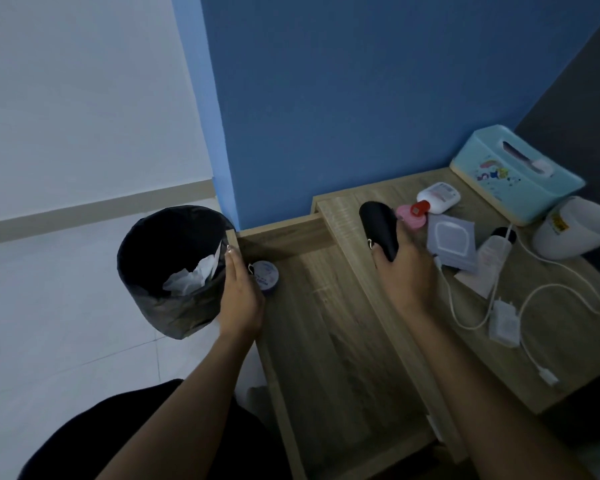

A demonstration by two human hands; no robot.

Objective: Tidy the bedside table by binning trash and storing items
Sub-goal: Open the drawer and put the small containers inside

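The bedside table's drawer (329,306) is pulled open on the left of the wooden tabletop (551,341). My left hand (239,292) rests at the drawer's far left corner, touching a small round tin (267,274) that sits inside. My right hand (409,275) holds a black oblong case (378,226) above the tabletop's left edge. On the tabletop lie a white bottle with a red cap (437,197), a pink round item (407,216), grey sachets (451,240), a white tube with a black cap (489,265) and a white charger with its cable (504,322).
A bin lined with a black bag (160,299) stands on the floor left of the drawer, with crumpled white tissue (194,271) inside. A turquoise tissue box (516,171) and a white rounded container (579,230) sit at the table's far right. A blue wall is behind.
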